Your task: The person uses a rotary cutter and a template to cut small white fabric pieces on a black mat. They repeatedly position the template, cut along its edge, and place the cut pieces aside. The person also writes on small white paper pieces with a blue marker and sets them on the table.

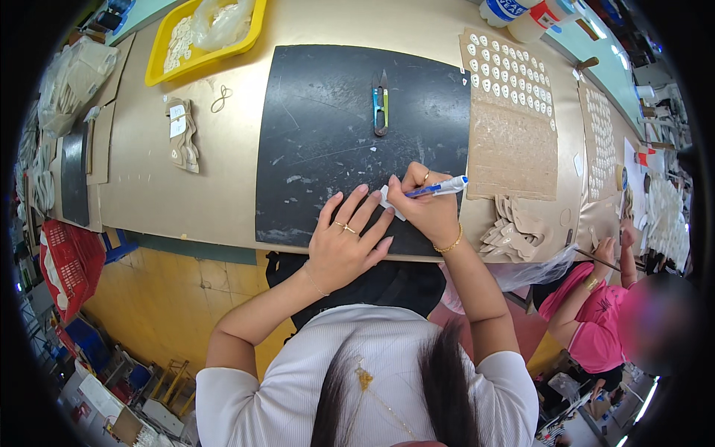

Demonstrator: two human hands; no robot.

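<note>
My right hand (pixel 428 205) grips a white and blue pen (pixel 445 187), its tip end down by a small white piece (pixel 392 203). That piece lies on a black mat (pixel 320 112), partly hidden under my fingers. Stretched out flat, my left hand (pixel 346 242) rests on the mat's near edge, with its fingertips beside the white piece. Farther up the mat lies a pair of thread snips (pixel 380 103) with blue and green handles.
A yellow tray (pixel 152 65) of small pale pieces stands far left, near a banded bundle of beige cut pieces (pixel 184 138). At right, a cardboard sheet (pixel 514 153) carries rows of white pieces above a beige pile (pixel 514 231). A person in pink (pixel 596 328) works beyond.
</note>
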